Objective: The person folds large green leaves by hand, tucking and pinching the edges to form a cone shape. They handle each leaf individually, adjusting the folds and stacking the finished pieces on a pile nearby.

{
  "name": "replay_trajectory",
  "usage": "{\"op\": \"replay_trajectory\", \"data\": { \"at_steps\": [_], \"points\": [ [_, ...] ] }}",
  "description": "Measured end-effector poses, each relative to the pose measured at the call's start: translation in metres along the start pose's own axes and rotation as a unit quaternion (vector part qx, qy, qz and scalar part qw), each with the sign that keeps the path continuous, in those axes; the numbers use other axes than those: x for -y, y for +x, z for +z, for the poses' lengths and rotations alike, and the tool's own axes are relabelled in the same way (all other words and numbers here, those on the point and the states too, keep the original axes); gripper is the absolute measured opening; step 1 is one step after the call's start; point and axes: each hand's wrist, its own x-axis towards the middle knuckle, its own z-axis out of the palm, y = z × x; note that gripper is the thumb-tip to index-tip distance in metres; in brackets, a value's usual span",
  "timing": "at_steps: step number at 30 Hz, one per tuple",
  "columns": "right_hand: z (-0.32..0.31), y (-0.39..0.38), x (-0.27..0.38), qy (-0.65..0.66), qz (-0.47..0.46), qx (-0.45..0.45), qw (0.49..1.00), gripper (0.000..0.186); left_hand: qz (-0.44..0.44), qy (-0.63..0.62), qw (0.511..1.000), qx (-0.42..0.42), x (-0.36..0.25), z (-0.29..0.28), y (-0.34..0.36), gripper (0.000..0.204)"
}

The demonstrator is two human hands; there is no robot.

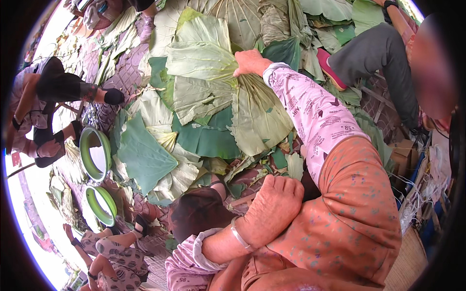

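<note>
My right hand (250, 63) reaches far forward and pinches a large pale-green lotus leaf (204, 63) at its creased middle, where the veins meet. The leaf spreads in folds over a heap of other lotus leaves, some dark green and some faded. Close to my body, my left hand (273, 208) is curled with its knuckles up and a bangle at the wrist. Its fingertips are folded out of sight, so whatever they hold, if anything, is hidden. A darker green lotus leaf (145, 151) lies on the pile to the left.
Two green-rimmed round basins (95, 153) stand at the left. Co-workers sit around the heap; one in grey trousers (374, 63) is at the right, others along the left. Loose leaves cover much of the brick paving. A cardboard box (404, 157) and tangled plastic strips lie at the right.
</note>
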Motion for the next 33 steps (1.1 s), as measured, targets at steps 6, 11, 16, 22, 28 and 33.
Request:
{"op": "replay_trajectory", "data": {
  "at_steps": [6,11,16,22,28,33],
  "points": [
    [0.019,-0.022,0.061,0.169,-0.053,0.055,0.983,0.042,0.005,0.01,1.0,0.022,-0.005,0.0,0.002,0.024],
    [-0.02,-0.042,0.158,0.396,-0.152,0.042,0.905,0.035,0.012,-0.014,1.0,0.007,-0.005,0.004,0.005,0.024],
    [-0.045,-0.054,0.255,0.568,-0.298,0.058,0.765,0.047,0.011,-0.009,0.999,0.048,-0.005,0.001,0.005,0.017],
    [-0.029,-0.015,0.246,0.398,-0.275,-0.096,0.87,0.058,-0.003,-0.011,0.999,0.05,-0.004,0.0,-0.001,0.016],
    [0.018,0.061,0.079,0.117,0.1,-0.361,0.92,0.066,-0.022,-0.03,0.999,0.013,-0.006,0.003,-0.006,0.024],
    [0.031,0.061,0.027,0.293,0.166,-0.188,0.923,0.057,-0.023,-0.022,0.999,0.03,-0.004,0.0,-0.005,0.024]
  ]
}}
